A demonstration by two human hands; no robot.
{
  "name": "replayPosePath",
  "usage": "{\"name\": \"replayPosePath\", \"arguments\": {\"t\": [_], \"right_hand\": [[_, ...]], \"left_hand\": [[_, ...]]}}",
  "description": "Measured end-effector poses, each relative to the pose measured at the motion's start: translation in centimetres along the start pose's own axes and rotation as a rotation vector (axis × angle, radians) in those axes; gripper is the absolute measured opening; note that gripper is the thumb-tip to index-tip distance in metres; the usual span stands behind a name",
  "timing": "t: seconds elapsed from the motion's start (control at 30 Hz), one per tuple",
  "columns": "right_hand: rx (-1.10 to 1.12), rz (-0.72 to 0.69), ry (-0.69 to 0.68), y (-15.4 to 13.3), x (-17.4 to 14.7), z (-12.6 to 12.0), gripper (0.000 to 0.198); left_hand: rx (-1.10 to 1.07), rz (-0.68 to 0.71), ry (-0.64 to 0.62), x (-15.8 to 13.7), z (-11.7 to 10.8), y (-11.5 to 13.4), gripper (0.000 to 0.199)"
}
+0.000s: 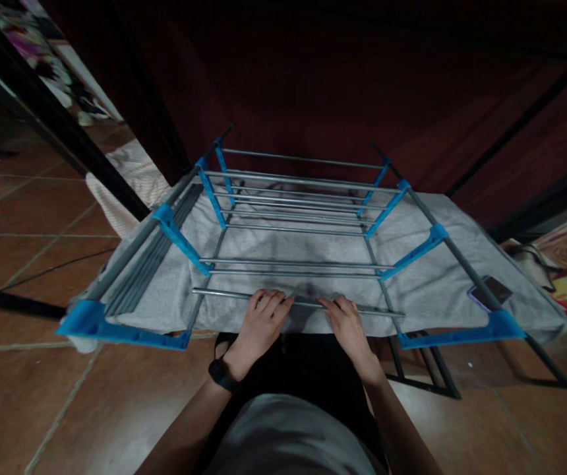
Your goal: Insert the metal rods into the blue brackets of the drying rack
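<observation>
A loose grey metal tube (377,311) lies crosswise at the near side of a partly built rack (293,178) of grey tubes and blue plastic brackets. My left hand (265,320) rests on this tube with its fingers curled over it, and a dark band is on the wrist. On the same tube, to the right, my right hand (345,323) has its fingers bent around it. The tube's ends reach over the rack's lower side tubes. A blue bracket (125,330) stands at the near left corner and another blue bracket (461,335) at the near right.
Several spare tubes (157,254) lie in a bundle inside the left side. Under the rack is a grey cloth (436,257) over a low surface, with a phone (490,293) on the right. Black metal bars (51,119) slant past at the left. A dark red curtain-like backdrop (313,86) is behind.
</observation>
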State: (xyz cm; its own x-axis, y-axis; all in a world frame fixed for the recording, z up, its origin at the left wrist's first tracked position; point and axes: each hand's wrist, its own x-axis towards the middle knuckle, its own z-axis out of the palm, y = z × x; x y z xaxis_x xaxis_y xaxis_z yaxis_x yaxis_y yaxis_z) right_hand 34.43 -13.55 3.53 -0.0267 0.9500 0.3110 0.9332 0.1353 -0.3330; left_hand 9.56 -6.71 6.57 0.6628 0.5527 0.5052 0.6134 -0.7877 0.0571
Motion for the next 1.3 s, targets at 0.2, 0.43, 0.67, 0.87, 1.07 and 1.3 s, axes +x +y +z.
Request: {"name": "replayPosePath", "arguments": {"t": [0.2,0.43,0.67,0.87,1.07,1.3], "right_hand": [[-0.025,-0.022,-0.005,0.5,-0.1,1.2,0.029],[-0.046,-0.040,0.035,2.1,-0.7,2.5,0.031],[-0.146,0.037,0.093,4.8,-1.2,2.8,0.032],[-0.240,0.163,0.107,7.2,-1.4,2.7,0.031],[-0.287,0.323,0.198,8.3,-1.3,2.9,0.030],[-0.233,0.377,0.301,7.6,-1.0,4.0,0.030]], "left_hand": [[0.041,-0.067,-0.118,-1.4,1.6,-3.0,0.037],[0.083,-0.156,-0.213,-3.3,2.9,-5.8,0.034],[0.080,-0.232,-0.223,-4.4,3.9,-7.8,0.035],[0.098,-0.270,-0.203,-4.5,4.7,-8.6,0.035],[0.097,-0.366,-0.130,-4.6,5.0,-8.5,0.030],[0.074,-0.460,-0.112,-4.6,5.1,-8.1,0.027]]}}
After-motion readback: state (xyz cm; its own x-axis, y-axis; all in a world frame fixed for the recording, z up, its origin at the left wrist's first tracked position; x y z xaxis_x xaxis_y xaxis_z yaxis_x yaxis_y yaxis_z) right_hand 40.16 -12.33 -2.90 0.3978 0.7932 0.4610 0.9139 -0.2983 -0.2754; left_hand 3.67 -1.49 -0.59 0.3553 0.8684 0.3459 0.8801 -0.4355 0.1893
